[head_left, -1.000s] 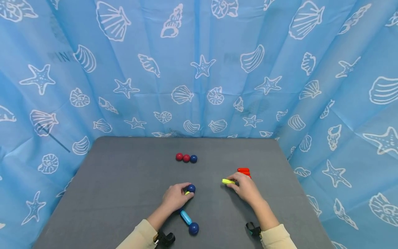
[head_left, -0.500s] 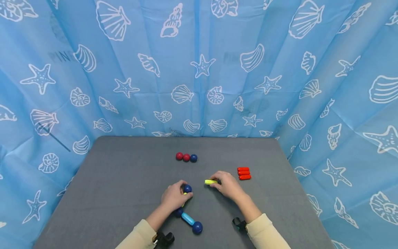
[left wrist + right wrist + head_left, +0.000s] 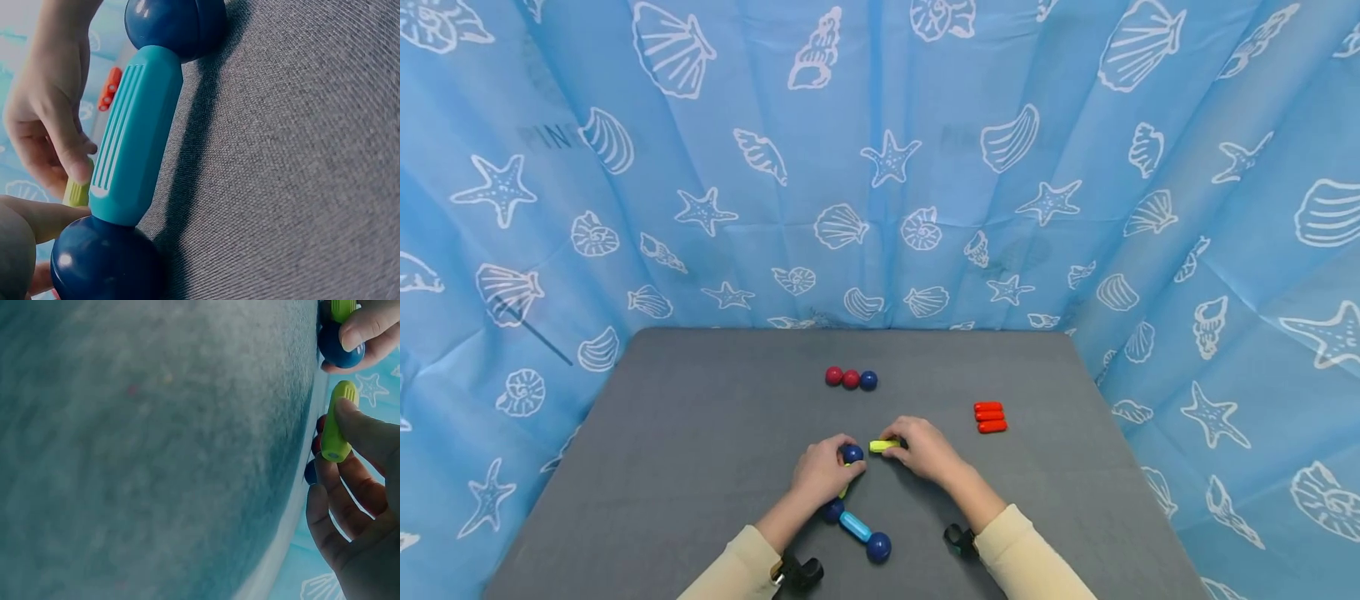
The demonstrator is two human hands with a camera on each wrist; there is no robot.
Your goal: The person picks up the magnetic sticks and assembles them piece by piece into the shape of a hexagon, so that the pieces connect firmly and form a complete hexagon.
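Observation:
My left hand [image 3: 820, 473] grips a dark blue ball [image 3: 852, 453] at the end of a joined chain; in the right wrist view its thumb presses on that ball [image 3: 341, 347]. A yellow-green rod [image 3: 343, 309], partly hidden by the hand, runs from it to a second blue ball [image 3: 832, 510]. From there a light blue rod [image 3: 134, 137] leads to a third blue ball [image 3: 878, 547]. My right hand [image 3: 927, 451] pinches another yellow-green rod [image 3: 339, 422] between thumb and fingers. This rod points toward the gripped ball, with a small gap between them.
Two red balls [image 3: 842, 377] and a blue ball [image 3: 868, 380] line up at the back of the grey table [image 3: 715, 400]. Several red rods [image 3: 990, 417] lie side by side at the right. A blue shell-print curtain [image 3: 880, 250] surrounds the table.
My right hand has carried the yellow-green rod leftward, away from the red rods and close to the gripped ball. The left hand and its chain have shifted slightly.

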